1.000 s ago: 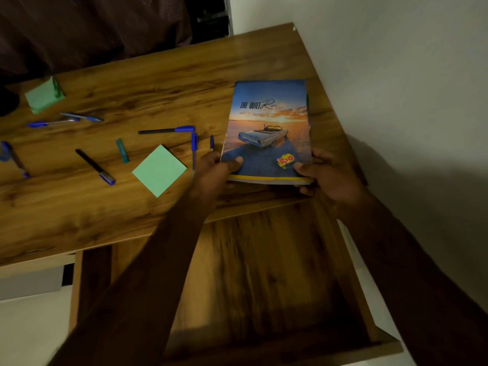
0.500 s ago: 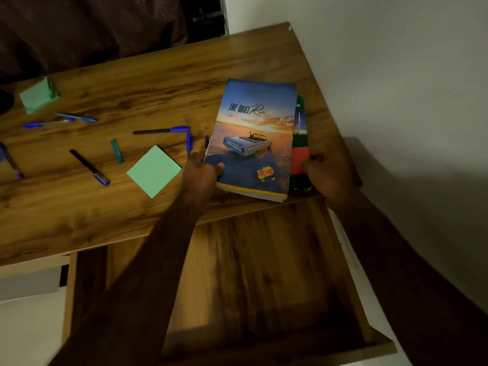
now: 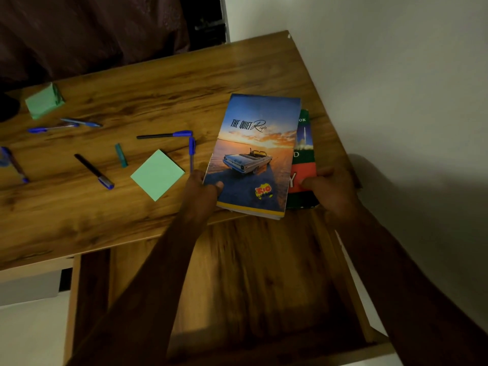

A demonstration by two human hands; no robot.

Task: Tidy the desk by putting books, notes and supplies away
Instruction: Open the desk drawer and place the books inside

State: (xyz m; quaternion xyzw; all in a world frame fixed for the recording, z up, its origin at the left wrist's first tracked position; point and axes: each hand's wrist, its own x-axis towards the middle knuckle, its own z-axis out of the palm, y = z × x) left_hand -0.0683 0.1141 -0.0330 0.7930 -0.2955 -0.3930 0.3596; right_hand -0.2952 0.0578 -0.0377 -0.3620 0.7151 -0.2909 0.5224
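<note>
The wooden bench fills the upper half of the view, and below its near edge an open drawer stands pulled out with its wooden floor bare. At the bench's near right corner the notebook with a car at sunset on its cover now lies skewed to the left, its near end jutting just past the bench edge, and it has slid off the green and red book beneath it, whose right strip was fully covered a second ago and now shows wide. The left hand reaches in from below with a straight forearm, its grip clamped on the notebook's near left corner, thumb on the cover. The right hand comes in from the lower right, its grip closed on the near right edge of the green and red book, thumb lying on the red band. Left of the books, near the middle of the bench, a green sticky-note pad lies flat, with a second green pad near the far left edge. Blue-capped pens lie scattered between them, one just beside the notebook's left edge, and a small teal cap sits apart.
</note>
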